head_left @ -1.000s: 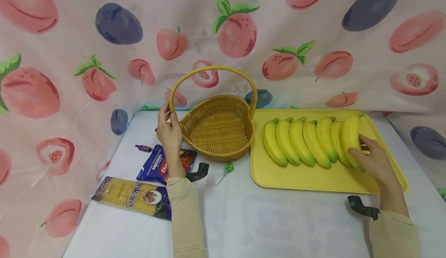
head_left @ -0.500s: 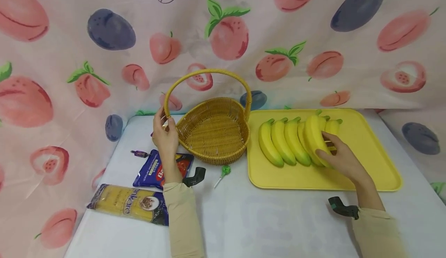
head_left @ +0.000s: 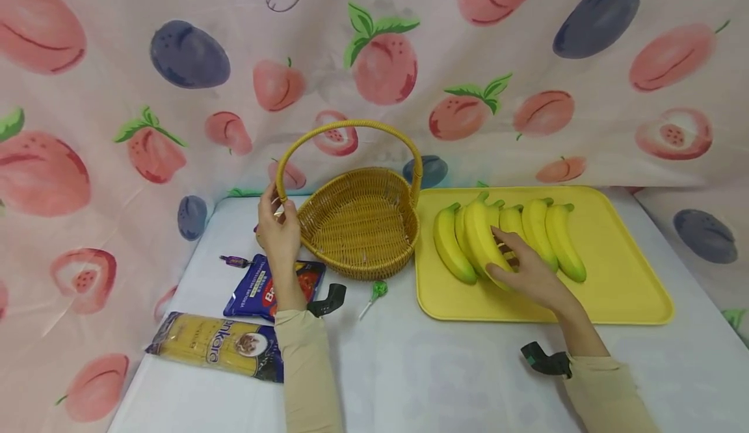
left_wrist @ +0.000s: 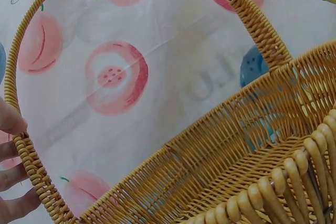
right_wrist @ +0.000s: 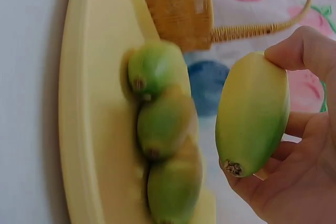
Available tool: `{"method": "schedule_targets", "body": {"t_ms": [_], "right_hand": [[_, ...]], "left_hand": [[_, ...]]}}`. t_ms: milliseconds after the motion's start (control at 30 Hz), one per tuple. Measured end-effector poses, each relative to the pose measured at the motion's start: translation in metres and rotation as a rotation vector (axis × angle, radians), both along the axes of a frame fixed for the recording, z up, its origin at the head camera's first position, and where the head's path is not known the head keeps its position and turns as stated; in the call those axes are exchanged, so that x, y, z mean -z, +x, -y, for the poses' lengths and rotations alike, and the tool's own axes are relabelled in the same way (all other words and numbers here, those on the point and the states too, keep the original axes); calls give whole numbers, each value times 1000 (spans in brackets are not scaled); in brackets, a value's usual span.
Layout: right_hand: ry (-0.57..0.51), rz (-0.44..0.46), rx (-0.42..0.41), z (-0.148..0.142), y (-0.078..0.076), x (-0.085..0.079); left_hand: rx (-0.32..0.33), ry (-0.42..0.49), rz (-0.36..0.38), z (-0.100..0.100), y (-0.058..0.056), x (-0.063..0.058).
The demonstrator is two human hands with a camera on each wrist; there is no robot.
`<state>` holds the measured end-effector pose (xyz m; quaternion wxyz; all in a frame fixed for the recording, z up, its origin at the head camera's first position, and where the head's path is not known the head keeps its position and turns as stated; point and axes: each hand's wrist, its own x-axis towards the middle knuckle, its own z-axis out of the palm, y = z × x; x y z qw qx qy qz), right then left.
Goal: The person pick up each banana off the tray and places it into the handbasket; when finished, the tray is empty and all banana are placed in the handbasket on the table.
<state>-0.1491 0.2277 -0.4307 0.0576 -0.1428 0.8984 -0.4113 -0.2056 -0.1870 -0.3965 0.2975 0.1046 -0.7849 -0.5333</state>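
Note:
My left hand (head_left: 279,233) holds the left foot of the handle of a golden-brown wicker basket (head_left: 364,225). In the left wrist view its thumb and fingers (left_wrist: 17,169) lie either side of the woven handle (left_wrist: 35,169). A yellow banana (head_left: 486,241) with a greenish tip is pinched in my right hand (head_left: 529,277), raised above the other bananas on the yellow tray (head_left: 620,277). The right wrist view shows that held banana (right_wrist: 253,114) apart from the row, between thumb and fingers. Several bananas (head_left: 564,241) lie side by side under and beside it.
Left of the basket lie a blue packet (head_left: 248,290), a small purple-wrapped sweet (head_left: 235,261) and a bag of pasta (head_left: 210,345). A green lollipop (head_left: 379,288) lies before the basket. Fruit-printed cloth (head_left: 480,43) hangs behind the table.
My right hand has lifted the banana from the row's right end and carried it left across the others, toward the basket. My left hand keeps its place on the handle.

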Motion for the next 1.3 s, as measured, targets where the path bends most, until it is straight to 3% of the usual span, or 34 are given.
{"method": "schedule_targets", "body": {"t_ms": [500, 833, 1300], "right_hand": [[-21, -31, -118, 50, 3, -7], [-115, -36, -159, 87, -6, -13], [-152, 6, -154, 131, -29, -23]], "left_hand": [[-8, -30, -7, 2, 2, 3], [3, -27, -12, 3, 3, 5], [38, 15, -23, 0, 4, 2]]}}
